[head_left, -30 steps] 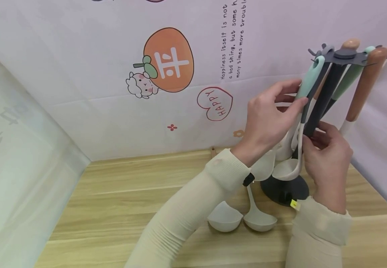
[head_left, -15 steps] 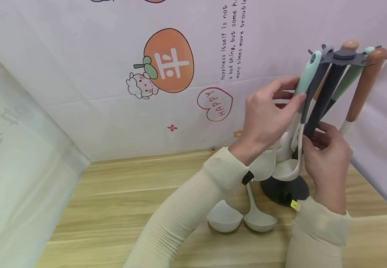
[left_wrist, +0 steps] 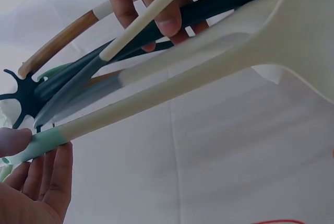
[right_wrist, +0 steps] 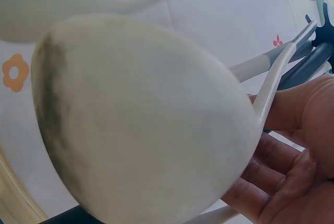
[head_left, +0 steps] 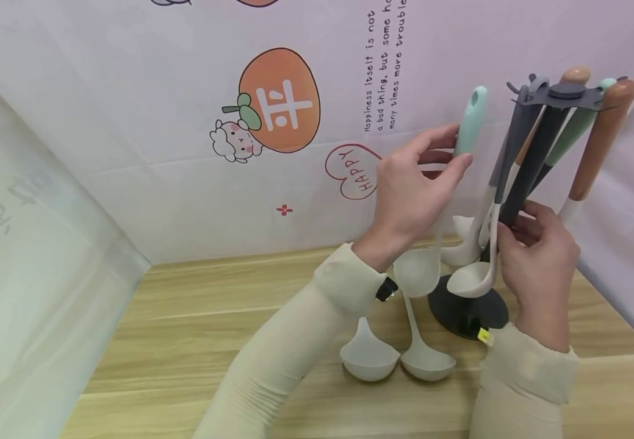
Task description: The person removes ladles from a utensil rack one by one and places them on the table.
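Observation:
In the head view my left hand [head_left: 415, 183] pinches a ladle by its mint-green handle [head_left: 471, 122]; its pale bowl [head_left: 418, 273] hangs below, above the table. The left wrist view shows thumb and fingers around the green end [left_wrist: 47, 143]. The ladle is apart from the dark rack [head_left: 564, 94] on top of the utensil stand. My right hand [head_left: 542, 268] grips the stand's black post [head_left: 536, 160] lower down. Close to that hand hangs a grey-handled ladle [head_left: 473, 279], whose white bowl [right_wrist: 151, 119] fills much of the right wrist view.
Several other utensils hang from the rack, including a brown-handled one [head_left: 602, 143]. The stand's round black base [head_left: 467, 311] rests on the wooden table [head_left: 207, 329]. Two pale ladles, one left [head_left: 370, 360] and one right [head_left: 428, 364], lie in front. Printed white cloth [head_left: 185, 201] hangs behind.
My left hand has moved left with the mint-handled ladle, which has come away from the rack. The right hand keeps its grip on the post.

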`<state>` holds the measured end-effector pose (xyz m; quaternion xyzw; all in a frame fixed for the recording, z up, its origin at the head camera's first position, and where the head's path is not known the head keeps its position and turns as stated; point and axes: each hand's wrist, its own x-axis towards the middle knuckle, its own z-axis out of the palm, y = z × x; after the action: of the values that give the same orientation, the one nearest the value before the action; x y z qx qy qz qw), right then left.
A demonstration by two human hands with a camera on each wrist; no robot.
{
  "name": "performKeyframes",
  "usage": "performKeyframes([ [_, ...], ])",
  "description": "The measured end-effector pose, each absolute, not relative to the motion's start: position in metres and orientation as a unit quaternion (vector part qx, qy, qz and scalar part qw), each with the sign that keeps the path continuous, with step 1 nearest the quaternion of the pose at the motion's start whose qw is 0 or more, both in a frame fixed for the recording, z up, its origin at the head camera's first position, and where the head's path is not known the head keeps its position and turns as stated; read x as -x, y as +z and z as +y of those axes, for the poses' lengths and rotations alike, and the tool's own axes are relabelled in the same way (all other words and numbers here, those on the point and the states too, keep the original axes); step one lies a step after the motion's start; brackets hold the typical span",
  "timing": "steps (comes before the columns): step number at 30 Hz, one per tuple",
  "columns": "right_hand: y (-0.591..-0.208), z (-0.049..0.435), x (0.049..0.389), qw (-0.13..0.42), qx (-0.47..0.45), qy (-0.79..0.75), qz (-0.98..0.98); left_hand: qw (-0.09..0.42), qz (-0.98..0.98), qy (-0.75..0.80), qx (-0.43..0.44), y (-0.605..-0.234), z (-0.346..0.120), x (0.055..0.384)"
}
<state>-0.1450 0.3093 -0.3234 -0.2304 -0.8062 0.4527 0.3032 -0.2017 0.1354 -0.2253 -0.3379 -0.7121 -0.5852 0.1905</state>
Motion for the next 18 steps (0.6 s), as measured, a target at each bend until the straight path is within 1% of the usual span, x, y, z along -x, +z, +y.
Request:
performKeyframes([
  [8, -0.325, 0.31, 0.146, 0.302, 0.231, 0.464, -0.8, 0.205, -0.698, -0.605, 0.325, -0.235, 0.105, 0.212],
  [14, -0.325, 0.31, 0.146, 0.294, 0.235, 0.474, -0.796, 0.188, -0.721, -0.6, 0.291, -0.245, 0.077, 0.218],
  [18, -0.324, 0.31, 0.146, 0.291, 0.238, 0.474, -0.796, 0.191, -0.732, -0.593, 0.276, -0.25, 0.056, 0.222],
])
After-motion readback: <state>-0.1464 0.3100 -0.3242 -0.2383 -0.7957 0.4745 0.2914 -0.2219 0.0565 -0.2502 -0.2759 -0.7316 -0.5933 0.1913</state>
